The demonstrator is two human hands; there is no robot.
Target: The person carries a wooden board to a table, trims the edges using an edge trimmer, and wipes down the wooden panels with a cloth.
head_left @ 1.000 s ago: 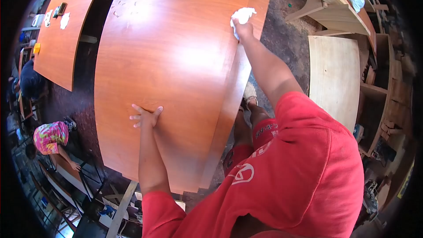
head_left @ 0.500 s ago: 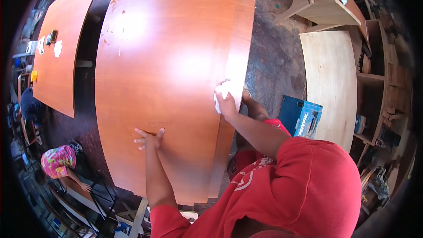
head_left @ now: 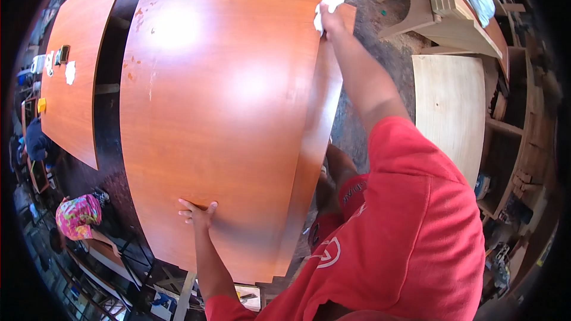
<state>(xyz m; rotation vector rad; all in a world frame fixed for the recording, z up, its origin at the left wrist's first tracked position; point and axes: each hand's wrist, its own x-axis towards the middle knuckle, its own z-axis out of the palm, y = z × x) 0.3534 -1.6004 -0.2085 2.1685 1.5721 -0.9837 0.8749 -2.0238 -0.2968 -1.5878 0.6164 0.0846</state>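
A large, glossy orange-brown wooden panel (head_left: 220,125) lies in front of me, with another board edge (head_left: 326,83) showing along its right side. My left hand (head_left: 198,213) rests on the panel's lower part, fingers spread and holding nothing. At the far right corner, my right hand (head_left: 332,21) grips a white cloth (head_left: 321,12) against the surface. Light brown flakes or stains (head_left: 139,19) mark the panel's upper left.
Another orange-brown panel (head_left: 77,53) stands at the left, bearing small items. A person in a colourful shirt (head_left: 78,217) bends at the lower left; another person (head_left: 37,141) is behind. Pale board (head_left: 449,113) and wooden furniture (head_left: 452,18) are at the right.
My right hand has moved with the cloth from the near part of the right edge up to the far corner, after coming down from there earlier. My left hand stays spread on the panel.
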